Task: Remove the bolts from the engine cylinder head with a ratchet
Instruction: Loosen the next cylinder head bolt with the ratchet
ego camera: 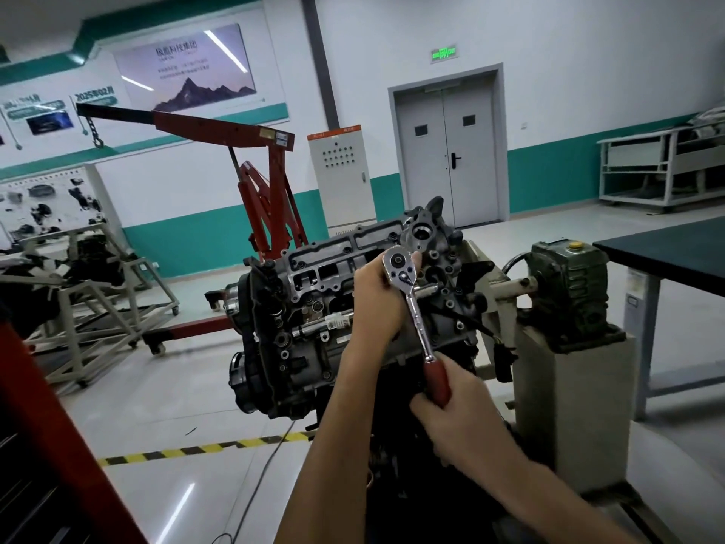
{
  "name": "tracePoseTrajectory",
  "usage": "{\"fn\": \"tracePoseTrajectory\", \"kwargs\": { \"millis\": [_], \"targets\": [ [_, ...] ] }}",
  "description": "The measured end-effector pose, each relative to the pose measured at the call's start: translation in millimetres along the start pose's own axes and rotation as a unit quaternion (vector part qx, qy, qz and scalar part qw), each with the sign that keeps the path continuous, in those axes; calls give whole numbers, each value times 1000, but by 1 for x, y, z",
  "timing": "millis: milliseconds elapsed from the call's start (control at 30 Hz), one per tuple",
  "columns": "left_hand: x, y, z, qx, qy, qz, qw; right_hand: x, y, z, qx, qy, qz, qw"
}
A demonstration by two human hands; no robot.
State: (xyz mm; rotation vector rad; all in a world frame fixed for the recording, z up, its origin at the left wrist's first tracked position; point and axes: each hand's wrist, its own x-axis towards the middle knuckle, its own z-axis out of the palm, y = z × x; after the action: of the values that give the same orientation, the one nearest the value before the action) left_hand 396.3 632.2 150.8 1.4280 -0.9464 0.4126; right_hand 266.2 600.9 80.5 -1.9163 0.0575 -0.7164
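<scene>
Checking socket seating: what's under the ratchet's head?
The left hand wraps beneath the head of the ratchet, with the engine cylinder head behind it. Any socket or bolt there is covered by tool and hand, so seating cannot be judged.

Through the head camera I see only my own two arms. My left hand (376,296) and my right hand (451,410) are bare, with knuckles and short fingernails uncovered. My left forearm (345,426) is bare from the wrist to the bottom edge. My right forearm (549,488) is bare as well and looks broader toward the lower right corner. Whether a sleeve starts higher up, I cannot tell.
</scene>
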Motion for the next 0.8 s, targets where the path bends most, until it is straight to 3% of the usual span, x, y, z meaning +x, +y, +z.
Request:
{"fn": "tracePoseTrajectory", "kwargs": {
  "millis": [67,200,300,367,467,567,700,800],
  "targets": [
    [4,1,0,1,-12,-8,1000,11,1,-48,-108,-56,-30,992],
    [4,-3,-1,2,-12,-1,1000,52,-12,-116,-320,-114,-70,938],
    [-1,-4,0,-13,-3,3,1000,42,-3,-100,-268,-84,-48,959],
    [-3,-3,2,-23,8,3,1000,14,4,-60,-162,-13,-34,986],
    [-4,-1,4,-22,8,5,1000,-7,2,7,-6,82,8,997],
    [-3,-1,4,-3,13,15,1000,-6,-4,39,79,73,23,994],
    [0,-2,1,-17,-2,4,1000,4,3,-29,-78,-31,-21,996],
    [6,-3,2,8,-35,-3,999,36,0,-101,-251,-109,-58,960]
  ]
}}
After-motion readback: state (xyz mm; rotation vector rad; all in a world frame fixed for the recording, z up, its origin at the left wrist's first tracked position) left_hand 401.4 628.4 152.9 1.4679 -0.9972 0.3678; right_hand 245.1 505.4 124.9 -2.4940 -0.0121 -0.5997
